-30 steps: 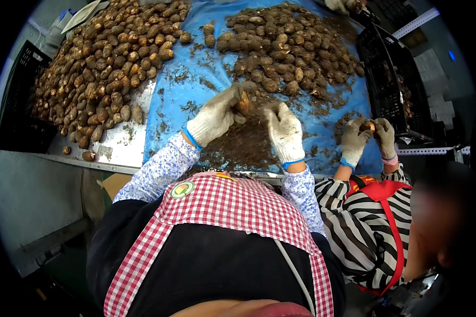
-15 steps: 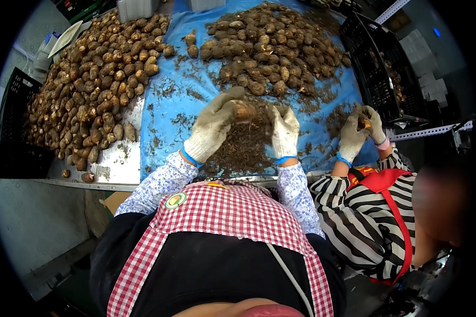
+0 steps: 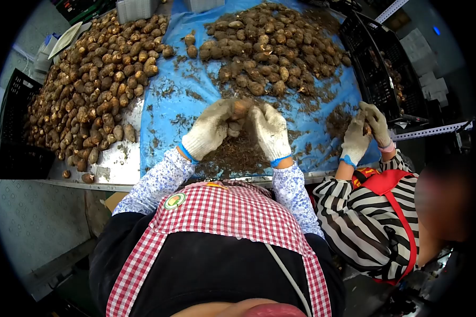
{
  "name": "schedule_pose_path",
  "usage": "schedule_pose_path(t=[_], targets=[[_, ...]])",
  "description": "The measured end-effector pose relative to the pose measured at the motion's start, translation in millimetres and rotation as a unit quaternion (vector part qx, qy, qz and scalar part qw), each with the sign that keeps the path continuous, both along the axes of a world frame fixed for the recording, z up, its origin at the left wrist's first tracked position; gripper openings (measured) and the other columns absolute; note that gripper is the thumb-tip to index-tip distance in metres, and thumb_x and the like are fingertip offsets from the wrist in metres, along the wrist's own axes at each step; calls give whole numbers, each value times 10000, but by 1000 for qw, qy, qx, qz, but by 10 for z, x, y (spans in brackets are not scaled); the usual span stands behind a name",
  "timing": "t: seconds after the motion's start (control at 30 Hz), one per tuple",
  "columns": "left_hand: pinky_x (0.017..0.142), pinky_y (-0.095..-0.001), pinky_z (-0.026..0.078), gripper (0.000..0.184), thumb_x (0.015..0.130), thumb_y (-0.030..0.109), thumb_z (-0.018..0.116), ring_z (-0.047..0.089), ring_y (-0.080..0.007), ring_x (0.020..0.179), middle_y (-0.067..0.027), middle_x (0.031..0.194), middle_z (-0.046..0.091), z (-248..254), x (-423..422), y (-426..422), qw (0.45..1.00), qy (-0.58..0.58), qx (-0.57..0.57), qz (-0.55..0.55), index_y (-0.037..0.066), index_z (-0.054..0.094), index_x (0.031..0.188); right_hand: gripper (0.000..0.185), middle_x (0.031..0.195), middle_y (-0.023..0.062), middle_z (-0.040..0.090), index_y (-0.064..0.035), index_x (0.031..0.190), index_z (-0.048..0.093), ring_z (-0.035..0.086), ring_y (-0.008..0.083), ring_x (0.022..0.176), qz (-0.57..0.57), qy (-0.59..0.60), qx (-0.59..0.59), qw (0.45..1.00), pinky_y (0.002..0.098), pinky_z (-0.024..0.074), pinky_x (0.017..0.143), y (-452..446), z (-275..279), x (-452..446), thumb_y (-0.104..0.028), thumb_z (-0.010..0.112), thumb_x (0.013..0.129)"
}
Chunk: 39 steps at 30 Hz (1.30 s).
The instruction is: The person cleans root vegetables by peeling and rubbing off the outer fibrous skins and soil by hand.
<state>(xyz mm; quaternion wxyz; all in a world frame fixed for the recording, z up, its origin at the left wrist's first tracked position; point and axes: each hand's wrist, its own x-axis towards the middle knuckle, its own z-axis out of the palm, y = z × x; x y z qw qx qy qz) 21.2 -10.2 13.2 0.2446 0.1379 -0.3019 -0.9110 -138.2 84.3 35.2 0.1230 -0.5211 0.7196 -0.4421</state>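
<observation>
My left hand point(image 3: 209, 128), in a soiled white knit glove, is wrapped round a brown taro corm point(image 3: 241, 109). From the other side my right hand point(image 3: 270, 130), gloved alike, closes its bent fingers against the corm's right end; the fingertips are partly hidden. Loose root fibres and dirt point(image 3: 230, 158) lie on the blue sheet point(image 3: 164, 113) beneath both hands. Beyond them rises a heap of hairy, dirty taro corms point(image 3: 269, 47). Off to the left a large pile of cleaner taro corms point(image 3: 98, 84) covers the metal table point(image 3: 113, 166).
At the far left stands a black crate point(image 3: 18, 127). Black crates point(image 3: 373, 68) line the right side, some with corms inside. A co-worker in a striped top point(image 3: 354, 227) works close on my right, gloved hands point(image 3: 362, 134) near the table edge. Clear plastic containers point(image 3: 137, 9) stand at the back.
My right hand has moved left and now meets the taro corm; before, it was apart from it. My left hand has dipped slightly. The co-worker's hands have shifted a little.
</observation>
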Motion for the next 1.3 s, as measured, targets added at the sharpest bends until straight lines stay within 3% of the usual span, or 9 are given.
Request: schedule_pose_path(t=[0.17, 0.27, 0.4, 0.7, 0.9, 0.93, 1.03, 1.17, 1.3], targets=[[798, -331, 525, 442, 988, 263, 555, 590, -221, 937, -107, 1135, 565, 60, -26, 32, 995, 82, 30, -43, -16, 465, 1319, 229, 1031, 135, 666, 7, 1134, 601, 633, 198, 910, -7, -337, -68, 939, 317, 518, 791, 38, 40, -137, -121, 587, 945], [894, -364, 514, 492, 945, 183, 625, 583, -250, 1029, -134, 1223, 550, 192, -40, 99, 955, -197, -220, 25, -6, 431, 1356, 225, 1038, 125, 654, 0, 1134, 611, 621, 208, 944, 67, -243, -43, 967, 327, 511, 828, 59, 18, -119, -115, 601, 941], [989, -376, 487, 567, 894, 94, 656, 541, -256, 1175, -230, 1354, 477, 215, -88, 209, 837, -274, -462, 107, -32, 394, 1380, 184, 1015, 121, 655, 6, 1093, 614, 628, 207, 912, 59, -184, 2, 981, 333, 516, 800, 41, -48, -92, -105, 595, 947], [735, -282, 563, 564, 983, 244, 521, 649, -176, 810, -144, 1164, 602, 393, 85, 118, 992, -81, -93, 0, -44, 337, 1432, 307, 1089, 141, 640, 29, 1184, 565, 634, 206, 976, 14, -363, -61, 930, 336, 526, 851, -10, -348, -26, -79, 646, 908], [634, -284, 514, 548, 1017, 416, 446, 617, -181, 724, -133, 1068, 633, 39, 45, 55, 995, 27, 49, -87, -9, 430, 1362, 267, 1055, 152, 642, 13, 1120, 613, 644, 262, 967, 135, -126, -99, 978, 364, 519, 856, 134, 255, 76, -25, 647, 858], [826, -366, 563, 505, 1036, 369, 435, 618, -215, 868, -141, 1134, 592, -41, 83, -43, 984, 78, 70, -146, -25, 444, 1353, 220, 1023, 154, 642, 5, 1079, 629, 646, 273, 930, 150, -127, -121, 973, 380, 521, 822, 112, 219, 122, -14, 623, 860], [713, -346, 544, 452, 1048, 349, 407, 598, -191, 811, -148, 1078, 600, -182, 40, -15, 944, -200, -252, -78, -20, 489, 1297, 169, 1005, 150, 644, 6, 1038, 616, 644, 264, 890, 110, -23, -95, 989, 392, 518, 781, 89, 22, 170, -18, 604, 872], [616, -286, 539, 411, 1009, 310, 504, 609, -165, 711, -106, 920, 642, 28, -235, -25, 785, -408, -461, -67, -29, 518, 1241, 125, 911, 113, 631, -4, 996, 575, 612, 190, 809, 78, -264, -8, 961, 338, 522, 672, 3, -68, 169, -122, 551, 962], [775, -305, 535, 488, 986, 237, 543, 626, -212, 890, -166, 1066, 603, 177, -133, 289, 823, -244, -497, 125, -69, 391, 1334, 266, 846, 73, 627, 3, 1046, 555, 594, 115, 635, -41, -563, -59, 823, 227, 503, 518, -114, -40, 100, -258, 551, 998]])
